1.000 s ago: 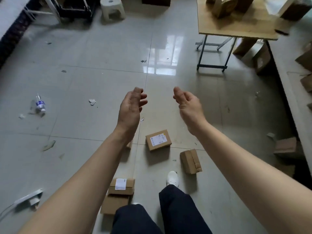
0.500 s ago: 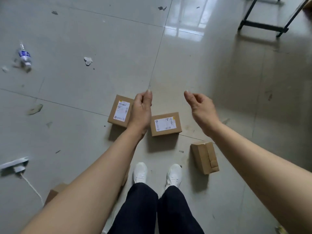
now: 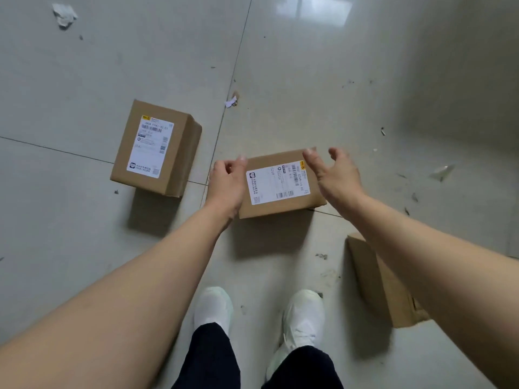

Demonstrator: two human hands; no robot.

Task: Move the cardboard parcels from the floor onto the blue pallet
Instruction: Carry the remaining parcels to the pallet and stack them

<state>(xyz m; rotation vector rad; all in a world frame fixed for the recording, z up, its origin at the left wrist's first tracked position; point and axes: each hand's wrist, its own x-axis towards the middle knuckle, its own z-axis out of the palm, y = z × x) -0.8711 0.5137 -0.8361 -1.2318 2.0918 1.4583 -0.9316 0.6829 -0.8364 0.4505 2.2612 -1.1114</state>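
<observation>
From the head camera, looking steeply down, three cardboard parcels lie on the grey tiled floor (image 3: 84, 220) in front of the person's white shoes (image 3: 302, 315). The middle parcel (image 3: 280, 197), label up, sits straight ahead of the feet, and both hands are at its two ends. The left hand (image 3: 226, 186) is against the parcel's left side, its fingers (image 3: 241, 161) curled loosely and spread a little, the thumb near the far corner; whether they press the cardboard cannot be told. The right hand (image 3: 335, 175) is above the parcel's right end, fingers (image 3: 310, 157) spread apart and bent, gripping nothing. A second labelled parcel (image 3: 156, 148) lies to the left, near but apart from the left hand. A third, plain parcel (image 3: 379, 284) lies to the right, beside the right shoe, partly hidden under the right forearm. Scraps of paper (image 3: 64, 15) and small bits of litter are scattered over the tiles. The blue pallet is out of view.
</observation>
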